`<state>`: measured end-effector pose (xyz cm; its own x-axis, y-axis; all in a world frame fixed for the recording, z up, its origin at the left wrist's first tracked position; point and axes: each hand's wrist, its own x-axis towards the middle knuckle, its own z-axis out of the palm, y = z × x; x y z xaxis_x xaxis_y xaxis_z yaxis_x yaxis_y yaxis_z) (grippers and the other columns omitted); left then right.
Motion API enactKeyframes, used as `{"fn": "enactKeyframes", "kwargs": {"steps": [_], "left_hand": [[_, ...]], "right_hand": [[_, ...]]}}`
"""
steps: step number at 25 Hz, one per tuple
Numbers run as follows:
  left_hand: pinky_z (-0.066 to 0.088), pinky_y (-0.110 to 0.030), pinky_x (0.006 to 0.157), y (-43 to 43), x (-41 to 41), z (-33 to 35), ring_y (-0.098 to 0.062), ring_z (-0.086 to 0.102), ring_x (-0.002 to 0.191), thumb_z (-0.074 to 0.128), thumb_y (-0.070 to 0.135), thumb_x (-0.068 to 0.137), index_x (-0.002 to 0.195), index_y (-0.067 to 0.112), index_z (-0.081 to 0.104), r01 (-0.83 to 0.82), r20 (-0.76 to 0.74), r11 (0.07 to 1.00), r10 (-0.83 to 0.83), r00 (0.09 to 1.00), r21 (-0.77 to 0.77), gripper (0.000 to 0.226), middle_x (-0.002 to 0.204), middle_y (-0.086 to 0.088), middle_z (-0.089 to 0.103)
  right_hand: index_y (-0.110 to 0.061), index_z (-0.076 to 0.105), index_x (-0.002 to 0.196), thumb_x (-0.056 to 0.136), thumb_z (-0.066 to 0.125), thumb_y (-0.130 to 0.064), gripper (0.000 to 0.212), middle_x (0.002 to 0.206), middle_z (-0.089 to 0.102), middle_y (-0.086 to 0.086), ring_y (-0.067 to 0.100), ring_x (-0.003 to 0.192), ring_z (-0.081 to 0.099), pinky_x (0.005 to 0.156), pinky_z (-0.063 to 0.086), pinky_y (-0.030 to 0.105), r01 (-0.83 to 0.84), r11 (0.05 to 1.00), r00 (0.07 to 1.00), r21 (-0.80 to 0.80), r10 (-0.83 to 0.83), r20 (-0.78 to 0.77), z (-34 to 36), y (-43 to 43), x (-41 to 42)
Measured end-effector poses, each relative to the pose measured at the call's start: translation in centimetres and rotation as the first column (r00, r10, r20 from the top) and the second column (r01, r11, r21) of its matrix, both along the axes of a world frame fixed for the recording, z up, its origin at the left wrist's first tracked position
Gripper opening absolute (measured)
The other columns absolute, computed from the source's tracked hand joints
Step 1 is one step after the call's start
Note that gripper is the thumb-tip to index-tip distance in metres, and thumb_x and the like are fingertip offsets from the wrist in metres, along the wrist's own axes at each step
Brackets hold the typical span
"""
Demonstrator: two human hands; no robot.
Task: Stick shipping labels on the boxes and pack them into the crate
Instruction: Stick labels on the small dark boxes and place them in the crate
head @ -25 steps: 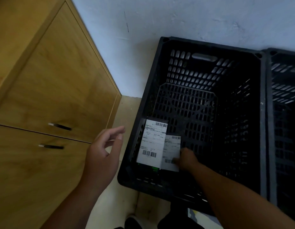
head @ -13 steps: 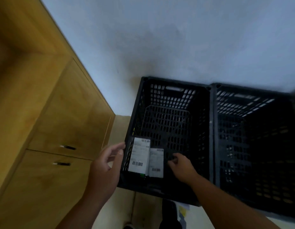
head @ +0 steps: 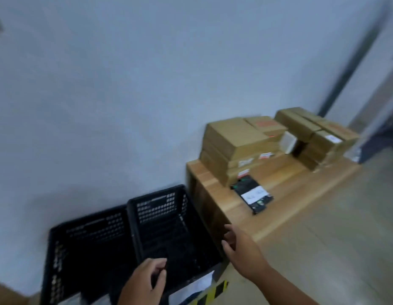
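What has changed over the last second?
The right hand let go of the labelled boxes in the left crate, came out and now reaches open toward the bench. The view swung right, bringing the cardboard boxes into sight. The left hand remains empty; the right crate still stands beside the left one.

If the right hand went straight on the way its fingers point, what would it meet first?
Likely the wooden bench, at its end panel just beside the right crate; blur leaves depth unclear.
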<state>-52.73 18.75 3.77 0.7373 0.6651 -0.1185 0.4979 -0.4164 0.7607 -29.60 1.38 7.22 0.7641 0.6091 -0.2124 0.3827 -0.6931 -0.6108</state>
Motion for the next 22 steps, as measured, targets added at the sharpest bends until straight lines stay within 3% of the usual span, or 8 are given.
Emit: {"fn": "enactKeyframes", "kwargs": {"steps": [4,8,12,15,18,22], "left_hand": [[0.048,-0.015,0.093,-6.5,10.6,2.7,0.014,0.056,0.101,0.056,0.039,0.099,0.112,0.054,0.056,0.15,0.011,0.986,-0.151,0.988,0.073,0.02,0.107,0.033,0.059],[0.048,-0.017,0.092,-12.6,20.3,3.3,0.01,0.056,0.102,0.054,0.039,0.1,0.118,0.05,0.056,0.124,0.041,0.989,-0.128,0.991,0.085,0.022,0.107,0.032,0.058],[0.048,-0.019,0.091,-17.3,27.7,3.0,0.007,0.055,0.102,0.052,0.041,0.1,0.119,0.045,0.057,0.084,-0.015,0.993,-0.083,0.996,0.085,0.02,0.108,0.029,0.056],[0.047,-0.021,0.094,-17.6,31.9,2.3,0.005,0.054,0.106,0.05,0.042,0.099,0.121,0.043,0.058,0.062,-0.042,0.989,-0.057,0.998,0.133,0.023,0.113,0.027,0.056],[0.045,-0.02,0.091,-15.8,36.5,1.1,-0.002,0.057,0.107,0.05,0.039,0.099,0.122,0.038,0.06,0.005,-0.044,0.961,0.007,0.999,0.277,0.025,0.115,0.019,0.06],[0.038,-0.019,0.071,-13.5,42.7,-0.5,-0.006,0.059,0.09,0.054,0.037,0.096,0.117,0.03,0.066,-0.02,-0.048,0.938,0.039,0.998,0.346,0.025,0.11,0.012,0.066]], "right_hand": [[-0.029,0.049,0.14,0.094,0.065,-0.034,0.049,0.108,0.061,-0.018,0.0,0.1,0.058,0.09,0.048,0.021,0.121,0.989,0.985,0.082,-0.13,0.111,3.3,-9.1,7.1],[-0.03,0.048,0.141,0.094,0.065,-0.036,0.051,0.112,0.059,-0.019,-0.002,0.102,0.057,0.09,0.049,0.021,0.139,0.987,0.983,0.081,-0.148,0.109,3.0,-17.1,14.4],[-0.028,0.05,0.139,0.094,0.065,-0.037,0.049,0.111,0.06,-0.016,0.002,0.102,0.058,0.091,0.049,0.023,0.141,0.99,0.987,-0.021,-0.139,0.081,1.9,-23.1,21.2],[-0.028,0.05,0.138,0.094,0.066,-0.037,0.048,0.111,0.06,-0.017,0.001,0.101,0.058,0.09,0.05,0.024,0.12,0.992,0.991,-0.038,-0.117,0.066,1.1,-23.3,26.4],[-0.027,0.052,0.138,0.093,0.066,-0.036,0.047,0.111,0.06,-0.016,0.0,0.098,0.057,0.088,0.049,0.022,0.057,0.998,0.996,-0.019,-0.055,0.064,-0.1,-20.5,31.3],[-0.027,0.054,0.135,0.092,0.068,-0.034,0.047,0.109,0.061,-0.016,0.0,0.096,0.058,0.086,0.049,0.021,-0.032,0.999,0.997,-0.027,0.034,0.064,-1.6,-15.6,37.2]]}}
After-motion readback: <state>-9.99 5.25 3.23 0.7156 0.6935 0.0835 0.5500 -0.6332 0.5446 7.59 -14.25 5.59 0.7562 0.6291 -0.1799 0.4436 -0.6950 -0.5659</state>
